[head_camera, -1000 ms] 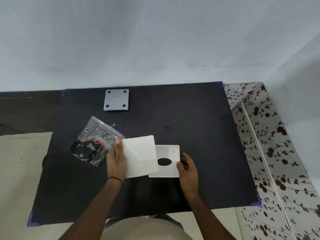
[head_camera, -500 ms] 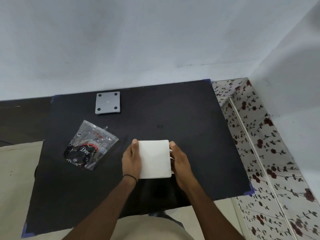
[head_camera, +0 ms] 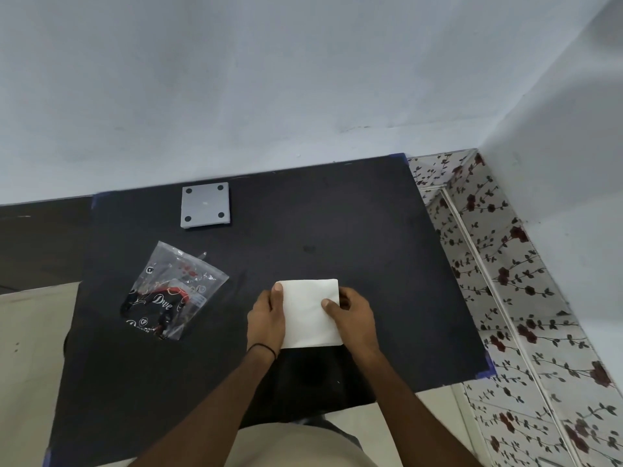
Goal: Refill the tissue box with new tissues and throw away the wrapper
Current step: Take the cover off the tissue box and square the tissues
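Between the two hands, near the front middle of the black desk (head_camera: 337, 224), lies the white tissue stack (head_camera: 308, 315), a flat, roughly square pad with no marked long axis. The left hand (head_camera: 266, 318) presses along its left edge, fingers straight and thumb tip at the far left corner. The right hand (head_camera: 350, 315) holds the right edge, thumb laid on top of the stack and fingers curled under or behind it; how far they close cannot be told. A sliver of white shows at the right edge under the right hand. It may be the tissue box part the stack is being seated on, but it is too hidden to say.

For the wrapper step, the deciding relation is sideways. The clear printed wrapper (head_camera: 173, 291) lies open and flat to the left of the stack, apart from it, so the left hand is plainly the nearer one. The grey square plate (head_camera: 205, 205) with four dark feet sits far back and left, well apart from both hands. No bin is in sight.
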